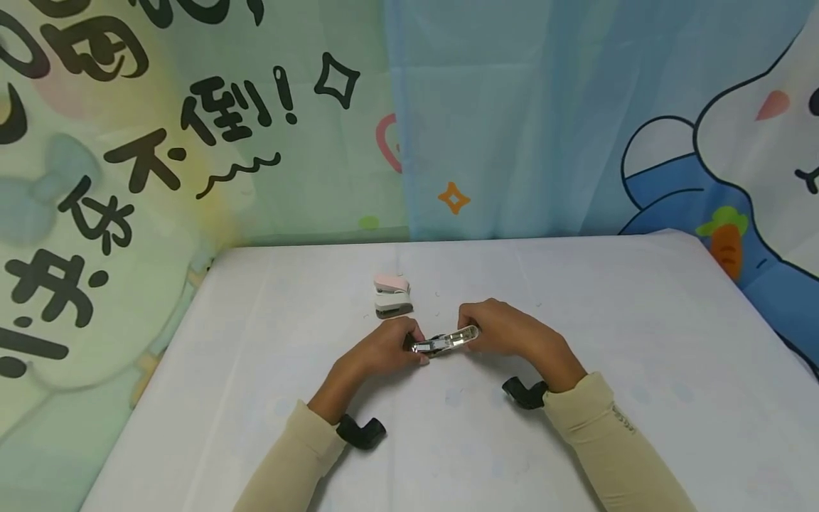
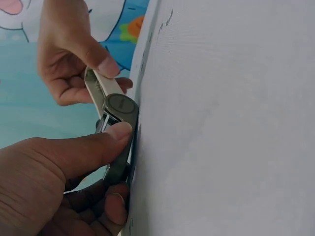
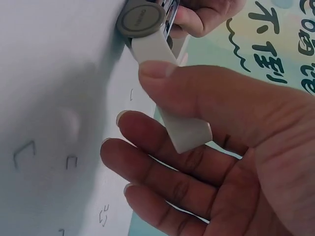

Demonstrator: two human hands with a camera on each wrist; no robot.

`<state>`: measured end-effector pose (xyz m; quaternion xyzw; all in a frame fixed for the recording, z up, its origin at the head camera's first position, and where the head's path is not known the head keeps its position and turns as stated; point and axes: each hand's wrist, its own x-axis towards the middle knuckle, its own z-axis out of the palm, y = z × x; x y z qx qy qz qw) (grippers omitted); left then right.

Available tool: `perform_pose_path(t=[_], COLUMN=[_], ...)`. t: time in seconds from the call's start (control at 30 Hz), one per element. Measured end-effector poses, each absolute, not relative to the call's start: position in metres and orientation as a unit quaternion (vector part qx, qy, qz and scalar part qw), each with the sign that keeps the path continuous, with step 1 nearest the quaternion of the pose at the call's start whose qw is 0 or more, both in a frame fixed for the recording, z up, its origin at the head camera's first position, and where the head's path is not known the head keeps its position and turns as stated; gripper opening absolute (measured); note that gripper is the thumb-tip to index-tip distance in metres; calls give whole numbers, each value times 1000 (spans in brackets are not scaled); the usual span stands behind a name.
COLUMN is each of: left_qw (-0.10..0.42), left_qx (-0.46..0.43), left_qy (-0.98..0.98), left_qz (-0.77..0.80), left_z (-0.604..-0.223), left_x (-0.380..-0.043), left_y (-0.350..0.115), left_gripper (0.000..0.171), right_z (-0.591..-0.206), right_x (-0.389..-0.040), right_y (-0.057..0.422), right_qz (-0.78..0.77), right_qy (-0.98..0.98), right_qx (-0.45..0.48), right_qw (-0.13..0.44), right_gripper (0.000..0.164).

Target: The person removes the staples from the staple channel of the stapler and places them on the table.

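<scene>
A small stapler (image 1: 444, 343) is spread open between both hands, its metal inside facing up in the head view. My left hand (image 1: 389, 347) grips its dark grey end; in the left wrist view the thumb (image 2: 119, 131) lies on top and fingers curl below. On the other side my right hand (image 1: 505, 328) pinches the white arm (image 3: 184, 130) of the stapler between thumb and index finger. The other right fingers (image 3: 147, 157) are spread loosely beneath. A round grey hinge cap (image 3: 142, 18) joins the two parts.
Just beyond the left hand, a pink stapler (image 1: 392, 282) and a white and grey stapler (image 1: 393, 302) lie side by side. Several loose staples (image 3: 72, 161) are scattered on the white tabletop (image 1: 409, 441). A printed curtain (image 1: 499, 128) hangs behind the table's far edge.
</scene>
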<state>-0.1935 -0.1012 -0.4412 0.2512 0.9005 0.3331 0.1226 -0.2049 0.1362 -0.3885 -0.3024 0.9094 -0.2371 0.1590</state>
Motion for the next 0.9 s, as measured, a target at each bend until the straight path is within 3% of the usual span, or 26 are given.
perform_pose_path(t=[0.27,0.37,0.5,0.63,0.77,0.9], left_qw=[86,80,47,-37,-122,-165], left_qx=[260,251,236,232,226,223], left_qy=[899,894,896,890,873,858], left_qz=[342,361,372,390,416,433], left_z=[-439,-440,-439,-438,-436,-435], left_x=[-196,-196,-194,-193,-190,-188], left_y=[-105,-105,-104,-102,-100,-99], left_gripper=[23,22,19,17,16,18], right_z=[-383,-380,-380,-381,-384,-391], right_x=[-205,-202,-195,-187,-179,-177], right_y=[133,131,126,112,97,89], right_qz=[-188,-165,-158,-208,-240,-245], right_qy=[929,935,931,895,891,907], right_qx=[-292,-299,-329,-365,-360,-323], right_qw=[128,97,-31,-149,-135,-112], right_gripper=[15,23,36,24,19,22])
